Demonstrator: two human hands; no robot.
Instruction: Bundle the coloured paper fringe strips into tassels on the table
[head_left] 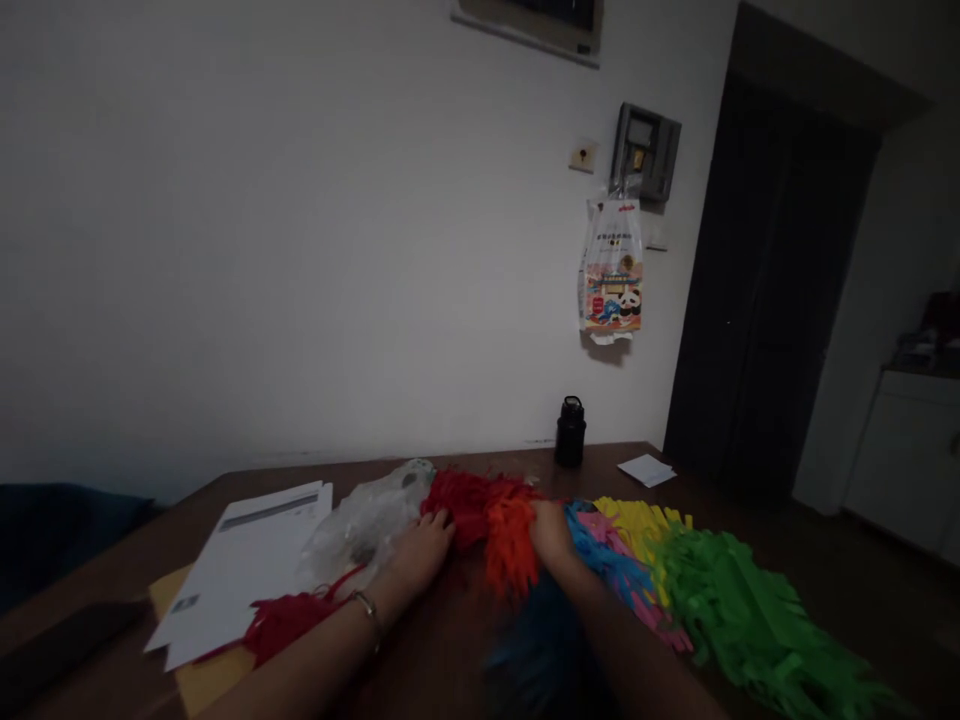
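Note:
A bundle of red fringed paper (459,500) lies on the table ahead, with a strip of orange fringed paper (511,548) against its right side. My left hand (424,548), with a bracelet on the wrist, has its fingers bent at the red fringe's left edge. At the orange strip's right edge is my right hand (551,535), closed on it, its fingertips mostly hidden. Below the orange piece hangs or lies something dark blue and blurred (536,640). To the right spread blue fringe (611,550), pink fringe (652,610), yellow fringe (637,522) and green fringe (750,610).
A crumpled clear plastic bag (367,525) sits left of the red bundle. White sheets (247,560) overlap a yellowish envelope (217,680), near another dark red fringe (289,622). A black bottle (570,435) and folded white paper (646,470) stand and lie farther back.

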